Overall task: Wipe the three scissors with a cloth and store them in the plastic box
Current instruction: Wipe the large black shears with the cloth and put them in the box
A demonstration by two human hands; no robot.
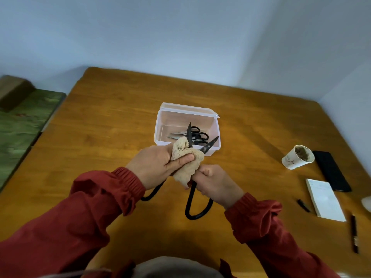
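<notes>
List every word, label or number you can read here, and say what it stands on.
No text here can be read.
Cup: reddish marks on its side, too blurred to read.
Notepad: faint marks on the top sheet, too small to read.
Pen: a pale patch near its near end, too blurred to read.

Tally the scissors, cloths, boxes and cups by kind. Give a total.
Scissors: 3 (large pair held, apparently two smaller pairs stored)
Cloth: 1
Plastic box: 1
Paper cup: 1
Total: 6
</notes>
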